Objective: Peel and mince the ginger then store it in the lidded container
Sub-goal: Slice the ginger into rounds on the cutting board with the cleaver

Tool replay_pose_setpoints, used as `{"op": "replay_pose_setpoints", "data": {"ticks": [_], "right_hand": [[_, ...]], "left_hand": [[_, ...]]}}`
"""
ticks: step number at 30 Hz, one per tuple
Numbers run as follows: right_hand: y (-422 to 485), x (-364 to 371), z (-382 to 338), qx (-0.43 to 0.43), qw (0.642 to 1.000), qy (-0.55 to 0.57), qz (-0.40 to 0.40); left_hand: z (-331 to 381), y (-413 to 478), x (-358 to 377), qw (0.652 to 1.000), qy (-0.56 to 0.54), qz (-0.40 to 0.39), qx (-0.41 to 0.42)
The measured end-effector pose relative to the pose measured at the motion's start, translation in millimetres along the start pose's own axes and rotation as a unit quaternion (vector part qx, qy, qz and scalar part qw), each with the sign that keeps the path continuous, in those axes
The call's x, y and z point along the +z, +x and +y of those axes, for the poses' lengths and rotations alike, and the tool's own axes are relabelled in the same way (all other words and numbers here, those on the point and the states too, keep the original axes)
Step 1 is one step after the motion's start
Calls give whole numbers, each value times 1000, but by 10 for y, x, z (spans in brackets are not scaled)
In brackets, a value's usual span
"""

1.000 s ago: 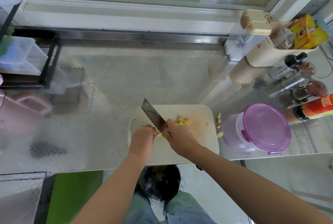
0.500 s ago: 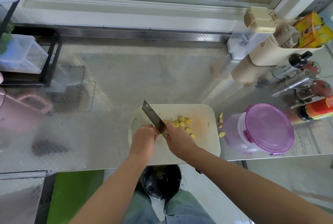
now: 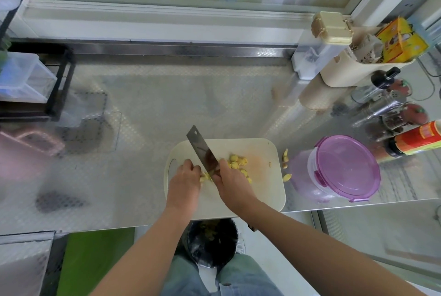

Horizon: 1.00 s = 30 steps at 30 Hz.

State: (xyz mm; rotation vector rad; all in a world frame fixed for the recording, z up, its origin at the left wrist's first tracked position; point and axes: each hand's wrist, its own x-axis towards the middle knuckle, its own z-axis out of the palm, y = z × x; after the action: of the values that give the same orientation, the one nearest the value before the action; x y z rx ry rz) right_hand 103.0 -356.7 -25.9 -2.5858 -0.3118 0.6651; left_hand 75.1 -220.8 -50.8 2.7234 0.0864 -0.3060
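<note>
Gripping the cleaver (image 3: 202,150) in my right hand (image 3: 232,182), I pin the ginger (image 3: 205,177) to the cutting board (image 3: 262,190) with my left hand (image 3: 185,177), fingers curled. Slices (image 3: 238,164) lie beside the blade; the lidded container (image 3: 343,169) stands closed, right of the board.

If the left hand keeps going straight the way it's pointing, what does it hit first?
Likely the flat of the cleaver, just past the ginger piece the left hand holds; depth is unclear.
</note>
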Motion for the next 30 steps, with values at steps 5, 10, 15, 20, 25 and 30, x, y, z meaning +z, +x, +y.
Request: {"op": "replay_pose_setpoints", "data": {"ticks": [5,10,15,20,25,30], "right_hand": [[-61,5,16,8,1000,-20,-8],[-107,-26,-47,0,999,-47,-24],[-111,-52,-126,6,997,-73,-29],[-125,-50,-190,20,996,-84,-21],[-120,-52,-218,34,996,-81,-21],[-117,-62,-257,43,995,-84,-24]], "left_hand": [[-48,-1,-5,998,-50,34,-13],[-48,2,-44,998,-51,31,-17],[-62,30,-60,999,-32,21,-10],[-76,55,-58,999,-35,14,-3],[-87,84,-63,1000,-28,2,-3],[-104,133,-71,1000,3,-27,-2]]}}
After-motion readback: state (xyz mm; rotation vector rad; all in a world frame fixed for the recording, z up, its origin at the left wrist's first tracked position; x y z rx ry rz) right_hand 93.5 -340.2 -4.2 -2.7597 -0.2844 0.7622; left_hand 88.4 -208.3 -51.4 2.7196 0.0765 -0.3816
